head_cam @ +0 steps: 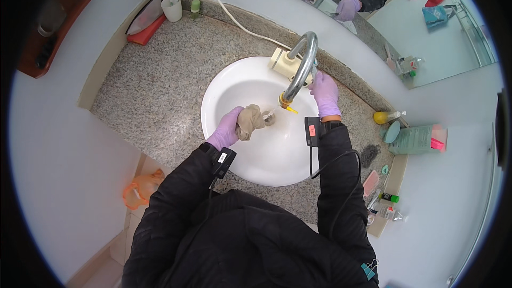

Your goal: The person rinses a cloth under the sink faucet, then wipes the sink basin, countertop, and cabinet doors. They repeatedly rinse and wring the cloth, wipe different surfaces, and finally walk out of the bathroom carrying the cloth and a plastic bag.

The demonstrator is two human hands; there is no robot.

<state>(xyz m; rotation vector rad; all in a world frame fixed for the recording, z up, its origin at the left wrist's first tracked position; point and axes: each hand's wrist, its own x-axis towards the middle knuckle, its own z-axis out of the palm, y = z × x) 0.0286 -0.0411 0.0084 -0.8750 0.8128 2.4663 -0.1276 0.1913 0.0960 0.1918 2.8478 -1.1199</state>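
My left hand (227, 129), in a purple glove, grips a bunched beige cloth (250, 122) over the left part of a white oval washbasin (262, 168). Water seems to run beside the cloth, but it is hard to make out. A curved chrome faucet (307, 64) with a yellow tip rises from a cream-coloured faucet body (285, 65) at the back of the basin. My right hand (325, 90), also gloved, is at the right end of that body, by the faucet's handle; its fingertips are partly hidden, so its grip cannot be told.
A white cup (172, 9) and a green-capped bottle (195, 8) stand at the back left of the granite counter (160, 72). A white cable (236, 20) runs along the wall. On the right are a yellow pump bottle (386, 117), a green box (412, 140) and a pink hairbrush (371, 183).
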